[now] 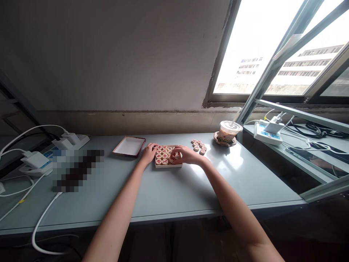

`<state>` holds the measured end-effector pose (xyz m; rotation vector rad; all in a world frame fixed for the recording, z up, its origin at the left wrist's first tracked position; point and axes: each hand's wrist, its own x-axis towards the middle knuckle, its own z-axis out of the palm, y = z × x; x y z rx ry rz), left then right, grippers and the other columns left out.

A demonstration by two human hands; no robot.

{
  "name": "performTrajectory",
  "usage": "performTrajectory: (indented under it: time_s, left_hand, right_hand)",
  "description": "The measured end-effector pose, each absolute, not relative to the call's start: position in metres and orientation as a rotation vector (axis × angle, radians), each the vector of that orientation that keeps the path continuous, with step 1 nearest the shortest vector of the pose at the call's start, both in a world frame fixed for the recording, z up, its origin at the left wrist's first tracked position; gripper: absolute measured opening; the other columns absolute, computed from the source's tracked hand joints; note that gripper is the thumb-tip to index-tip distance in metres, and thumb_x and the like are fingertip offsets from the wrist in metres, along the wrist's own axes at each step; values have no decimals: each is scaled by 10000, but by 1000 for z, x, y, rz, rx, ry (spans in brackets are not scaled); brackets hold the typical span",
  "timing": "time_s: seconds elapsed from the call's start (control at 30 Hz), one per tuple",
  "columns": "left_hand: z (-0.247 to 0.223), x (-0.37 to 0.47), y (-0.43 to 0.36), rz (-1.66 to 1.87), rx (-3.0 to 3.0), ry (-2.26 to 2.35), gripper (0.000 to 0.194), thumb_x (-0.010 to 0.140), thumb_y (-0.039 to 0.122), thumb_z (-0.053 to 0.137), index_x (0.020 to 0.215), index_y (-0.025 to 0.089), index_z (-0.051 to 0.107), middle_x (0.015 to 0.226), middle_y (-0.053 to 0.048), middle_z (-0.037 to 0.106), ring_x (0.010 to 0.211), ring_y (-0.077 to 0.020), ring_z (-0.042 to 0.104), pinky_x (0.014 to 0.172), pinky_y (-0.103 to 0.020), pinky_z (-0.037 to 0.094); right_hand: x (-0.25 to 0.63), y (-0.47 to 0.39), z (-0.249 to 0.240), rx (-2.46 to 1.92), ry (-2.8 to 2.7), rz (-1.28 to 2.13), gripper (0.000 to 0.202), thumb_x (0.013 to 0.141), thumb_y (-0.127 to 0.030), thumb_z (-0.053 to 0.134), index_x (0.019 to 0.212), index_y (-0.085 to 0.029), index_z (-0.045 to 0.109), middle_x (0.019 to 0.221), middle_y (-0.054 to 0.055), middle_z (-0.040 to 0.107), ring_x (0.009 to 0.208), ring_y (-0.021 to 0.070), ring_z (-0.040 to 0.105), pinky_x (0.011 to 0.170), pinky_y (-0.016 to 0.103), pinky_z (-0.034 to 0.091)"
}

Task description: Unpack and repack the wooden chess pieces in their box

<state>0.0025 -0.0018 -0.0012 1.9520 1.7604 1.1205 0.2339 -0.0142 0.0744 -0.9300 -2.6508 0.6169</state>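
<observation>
A shallow box (169,166) filled with rows of round Chinese chess pieces (158,157), most with red characters, sits mid-table. At its left edge is my left hand (148,153), fingers curled against the side wall. My right hand (185,155) reaches over the box's right side, thumb and fingers closed around a chess piece (177,155) above the others. My right hand hides part of the right-hand rows. Several loose chess pieces (202,150) lie on the table beyond my right wrist.
The box lid (129,147) lies inside up at the left. A lidded drink cup (228,131) with a straw stands on a coaster (225,142) at the back right. Power strips (268,133) with white chargers and cables occupy both sides. A blurred dark patch covers the left table.
</observation>
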Motion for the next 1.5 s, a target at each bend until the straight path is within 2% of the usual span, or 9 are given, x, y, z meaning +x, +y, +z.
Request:
performTrajectory:
  time_s: [0.2,0.37,0.5,0.6,0.8,0.97,1.2,1.33,1.5]
  left_hand:
    - [-6,1,1,1140,1955,1744,228,859,176,415,934,168,631,1024,-76,621,977,-177,585,905,-308,456]
    - [-4,-1,1,1154,1934,1711,221,849,176,443,930,174,649,1009,-69,631,968,-175,594,896,-299,462]
    - [-2,0,-1,1176,1924,1710,211,839,182,467,918,175,663,988,-65,641,955,-177,599,891,-301,466]
    - [0,1,-2,1181,1936,1705,212,841,195,471,914,174,669,977,-67,646,946,-179,602,885,-303,471]
    - [0,1,-2,1177,1958,1702,216,847,203,461,909,182,667,973,-61,651,947,-182,603,871,-305,477]
    - [-4,1,1,1178,1953,1706,203,846,192,459,901,183,654,969,-59,644,946,-179,598,867,-298,474]
    - [-9,-1,3,1167,1945,1727,212,851,190,443,928,189,640,1017,-62,632,971,-176,591,878,-299,470]
    - [-6,0,1,1143,1949,1738,211,852,183,438,924,180,636,1006,-71,633,974,-183,589,876,-312,471]
    - [-2,1,-2,1133,1965,1732,208,853,182,440,932,175,633,1012,-74,629,970,-175,590,894,-307,463]
  right_hand:
    - [288,9,76,-1322,-2557,391,248,761,-414,611,927,-237,662,947,50,600,913,204,519,795,305,395]
    - [318,20,69,-1666,-2466,218,310,701,-254,623,1008,-222,653,1046,105,538,1065,286,451,864,370,394]
    - [278,14,66,-1286,-2477,199,353,782,-164,522,1113,-253,602,1146,75,530,1099,235,452,874,342,397]
    - [230,9,58,-1084,-2550,51,387,864,-248,512,1251,-251,531,1219,82,538,1118,235,451,893,361,358]
    - [188,15,45,-1082,-2564,-147,209,900,-297,526,1063,-240,643,1114,80,609,1019,211,491,877,349,299]
    - [211,22,50,-1230,-2408,-182,273,904,-427,485,996,-229,649,1094,86,599,1022,229,470,875,367,287]
    - [270,40,41,-1798,-2220,-200,270,886,-291,458,1079,-196,622,1162,134,554,1089,288,425,880,435,300]
    - [259,32,49,-1497,-2322,-54,366,880,-294,501,1242,-251,529,1260,102,517,1152,268,412,892,401,330]
    - [214,3,58,-958,-2650,129,284,878,-291,549,1157,-307,598,1169,40,593,1053,205,496,856,333,330]
